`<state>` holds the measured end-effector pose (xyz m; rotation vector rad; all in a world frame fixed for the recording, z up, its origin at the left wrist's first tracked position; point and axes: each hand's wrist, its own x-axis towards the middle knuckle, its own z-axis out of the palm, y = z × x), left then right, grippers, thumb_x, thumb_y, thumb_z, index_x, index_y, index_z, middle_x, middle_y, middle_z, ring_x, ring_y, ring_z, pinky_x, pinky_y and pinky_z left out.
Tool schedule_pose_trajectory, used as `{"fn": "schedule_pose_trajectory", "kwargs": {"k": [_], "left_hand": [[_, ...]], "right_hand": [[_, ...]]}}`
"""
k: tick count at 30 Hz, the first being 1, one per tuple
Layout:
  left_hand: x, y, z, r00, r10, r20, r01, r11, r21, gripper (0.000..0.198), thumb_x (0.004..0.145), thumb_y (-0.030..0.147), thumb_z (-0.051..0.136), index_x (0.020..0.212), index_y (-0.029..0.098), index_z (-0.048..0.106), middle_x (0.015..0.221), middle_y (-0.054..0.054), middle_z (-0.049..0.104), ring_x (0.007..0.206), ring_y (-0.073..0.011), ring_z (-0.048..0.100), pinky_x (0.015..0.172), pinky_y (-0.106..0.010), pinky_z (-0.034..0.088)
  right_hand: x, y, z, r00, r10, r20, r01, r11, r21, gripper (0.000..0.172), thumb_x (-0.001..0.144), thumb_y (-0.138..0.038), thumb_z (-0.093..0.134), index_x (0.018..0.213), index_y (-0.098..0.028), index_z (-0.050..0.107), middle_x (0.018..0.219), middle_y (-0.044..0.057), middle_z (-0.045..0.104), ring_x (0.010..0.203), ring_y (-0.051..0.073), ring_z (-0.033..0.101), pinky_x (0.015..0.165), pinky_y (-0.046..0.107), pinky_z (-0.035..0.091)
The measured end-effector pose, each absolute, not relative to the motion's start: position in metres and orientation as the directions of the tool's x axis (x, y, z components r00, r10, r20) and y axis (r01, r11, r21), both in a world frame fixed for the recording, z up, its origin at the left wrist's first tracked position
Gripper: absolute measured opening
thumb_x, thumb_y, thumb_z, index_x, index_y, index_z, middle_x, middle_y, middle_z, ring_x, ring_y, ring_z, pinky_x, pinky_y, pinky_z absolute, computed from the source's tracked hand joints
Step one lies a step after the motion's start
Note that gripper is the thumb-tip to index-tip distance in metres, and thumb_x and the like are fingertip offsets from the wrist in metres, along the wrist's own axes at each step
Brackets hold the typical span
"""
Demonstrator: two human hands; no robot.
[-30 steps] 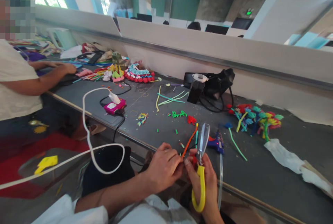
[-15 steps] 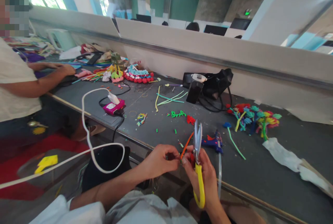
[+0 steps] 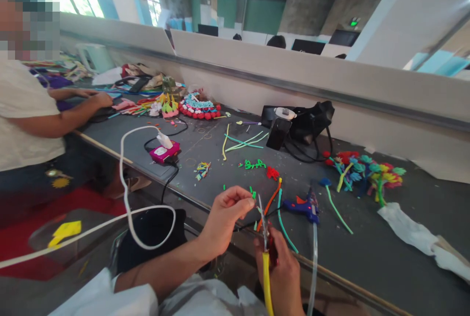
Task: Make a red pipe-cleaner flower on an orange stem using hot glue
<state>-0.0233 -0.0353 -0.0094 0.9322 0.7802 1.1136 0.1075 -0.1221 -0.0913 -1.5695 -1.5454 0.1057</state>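
My right hand (image 3: pixel 281 269) is wrapped round a pair of scissors with a yellow handle (image 3: pixel 267 281). Their blades (image 3: pixel 262 220) point up and away from me, close to the fingertips of my left hand (image 3: pixel 229 215). That hand is closed in a pinch; what it holds, if anything, is too small to name. Something red (image 3: pixel 271 245) shows by my right fingers, partly hidden. Just beyond the blades lie an orange fuzzy stem (image 3: pixel 271 203) and a teal one (image 3: pixel 284 223). A small green piece (image 3: pixel 253 192) is near my left fingertips.
To the right are a blue glue gun (image 3: pixel 304 206) and a bunch of fuzzy flowers (image 3: pixel 367 169). Green (image 3: pixel 254 164) and red (image 3: pixel 272 173) bits lie ahead. A pink power socket (image 3: pixel 164 152) with a white cable (image 3: pixel 123 183) stands left. A co-worker's arms (image 3: pixel 69 115) are further left.
My right hand has dropped lower with the scissors, whose blades now tilt left. My left hand has risen slightly. The teal stem has come into view beside the orange one.
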Motion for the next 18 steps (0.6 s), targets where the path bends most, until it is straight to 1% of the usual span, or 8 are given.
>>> {"fn": "schedule_pose_trajectory", "kwargs": {"k": [8, 13, 18], "left_hand": [[-0.0207, -0.0363, -0.0101, 0.273, 0.959, -0.077, -0.352, 0.174, 0.920, 0.012, 0.074, 0.024, 0.069, 0.071, 0.015, 0.062, 0.061, 0.004, 0.049, 0.055, -0.0065, 0.035, 0.054, -0.020, 0.028], [-0.0198, -0.0369, -0.0092, 0.259, 0.963, -0.076, -0.348, 0.167, 0.922, 0.013, 0.073, 0.024, 0.069, 0.069, 0.015, 0.061, 0.060, 0.004, 0.048, 0.055, -0.0064, 0.034, 0.053, -0.021, 0.027], [-0.0177, -0.0386, -0.0096, 0.256, 0.964, -0.068, -0.374, 0.163, 0.913, 0.013, 0.073, 0.024, 0.069, 0.068, 0.015, 0.060, 0.058, 0.005, 0.047, 0.054, -0.0065, 0.034, 0.053, -0.021, 0.027]], "right_hand": [[0.1068, -0.1252, -0.0932, 0.220, 0.865, 0.450, 0.770, 0.129, -0.625, 0.028, 0.089, -0.035, 0.053, 0.106, -0.014, 0.061, 0.068, 0.002, 0.068, 0.053, 0.013, 0.062, 0.054, 0.021, 0.048], [0.1080, -0.1274, -0.0931, 0.228, 0.880, 0.417, 0.787, 0.086, -0.612, 0.029, 0.091, -0.036, 0.050, 0.107, -0.016, 0.062, 0.068, 0.001, 0.067, 0.054, 0.014, 0.062, 0.055, 0.022, 0.047], [0.1070, -0.1277, -0.0921, 0.223, 0.863, 0.454, 0.809, 0.096, -0.580, 0.029, 0.091, -0.037, 0.050, 0.106, -0.015, 0.063, 0.067, 0.001, 0.067, 0.053, 0.013, 0.062, 0.053, 0.021, 0.047]]}}
